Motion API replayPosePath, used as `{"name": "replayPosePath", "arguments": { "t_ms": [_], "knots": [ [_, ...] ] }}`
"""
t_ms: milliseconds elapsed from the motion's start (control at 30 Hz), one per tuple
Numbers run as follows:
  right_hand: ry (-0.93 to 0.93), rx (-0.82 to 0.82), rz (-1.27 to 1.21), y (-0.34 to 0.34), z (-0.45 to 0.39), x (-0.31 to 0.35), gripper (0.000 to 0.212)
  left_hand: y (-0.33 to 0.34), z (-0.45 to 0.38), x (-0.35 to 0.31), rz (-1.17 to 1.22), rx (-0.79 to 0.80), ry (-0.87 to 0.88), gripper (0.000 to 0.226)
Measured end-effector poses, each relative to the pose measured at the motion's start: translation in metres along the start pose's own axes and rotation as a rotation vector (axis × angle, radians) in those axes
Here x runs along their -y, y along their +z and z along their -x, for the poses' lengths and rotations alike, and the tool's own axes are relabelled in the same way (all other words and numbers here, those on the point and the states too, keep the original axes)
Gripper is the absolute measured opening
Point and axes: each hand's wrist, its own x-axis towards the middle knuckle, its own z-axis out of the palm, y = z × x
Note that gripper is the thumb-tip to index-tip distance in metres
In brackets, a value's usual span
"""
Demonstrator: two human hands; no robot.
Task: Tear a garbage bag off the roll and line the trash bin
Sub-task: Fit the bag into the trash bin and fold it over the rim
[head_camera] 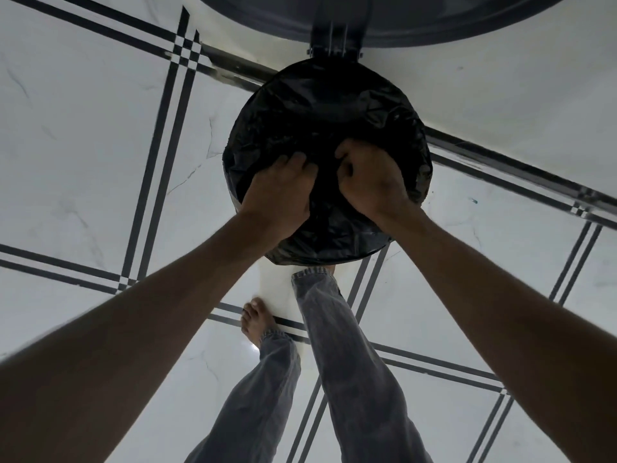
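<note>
floor (83, 145): glossy white marble-look tiles with faint grey veining, divided by paired dark stripes that cross in small checkered squares.

lid (384, 18): large, round, dark grey, smooth; swung up at the top edge of the view and joined by a dark hinge bracket (334, 41) to the far rim of the trash bin.

trash bin (329, 260): round, standing on the floor directly ahead of the person. its mouth and outer rim are wrapped in the garbage bag (317, 108), so little of its own surface shows.

garbage bag: thin black plastic film, shiny and heavily creased. it covers the bin opening, sags into the dark interior, and is folded over the rim all around, with wrinkled slack hanging on the near and right sides.

legs (334, 345): loose grey denim with frayed cuffs. one bare foot (255, 320) lies flat on the floor to the near left of the bin; the other leg ends at the bin's base, foot hidden.

left hand (278, 192): forearm extended, back of hand up, placed on the near-left rim. fingers (293, 160) curl over the edge into the bin and press on the bag film.

right hand (372, 177): forearm extended, back of hand up, just beside the left hand at the near rim. fingers are clenched into a fist, bunching a fold of bag film.
</note>
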Motion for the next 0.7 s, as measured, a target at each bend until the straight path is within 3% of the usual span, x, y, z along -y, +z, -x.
{"name": "replayPosePath", "arguments": {
  "t_ms": [67,133,267,333,433,533,633,700],
  "knots": [
    [-0.135,0.141,0.199,0.015,0.015,-0.003,0.046,-0.003,-0.015,0.002,0.161,-0.021,0.015,0.043],
    [-0.175,0.326,0.417,0.029,0.03,-0.007,0.065,-0.003,-0.032,0.006,0.212,0.057,0.002,0.062],
    [-0.181,0.758,0.669,0.026,0.046,-0.008,0.045,0.0,-0.058,0.019,0.12,0.246,-0.164,0.077],
    [-0.143,0.626,0.585,0.018,0.047,-0.004,0.042,0.0,-0.063,0.023,0.117,0.244,-0.196,0.077],
    [-0.153,0.153,0.269,0.006,0.051,-0.002,0.032,-0.003,-0.059,0.016,0.04,0.231,-0.145,0.071],
    [-0.135,-0.236,0.108,-0.011,0.068,-0.01,0.028,-0.002,-0.045,0.001,-0.053,0.119,-0.009,0.047],
    [0.056,-0.302,0.16,-0.013,0.085,-0.026,0.036,0.007,-0.037,-0.009,-0.022,0.074,0.14,0.031],
    [0.097,-0.262,0.144,-0.007,0.088,-0.04,0.041,0.022,-0.035,-0.01,-0.048,0.185,0.114,0.042]
  ]
}}
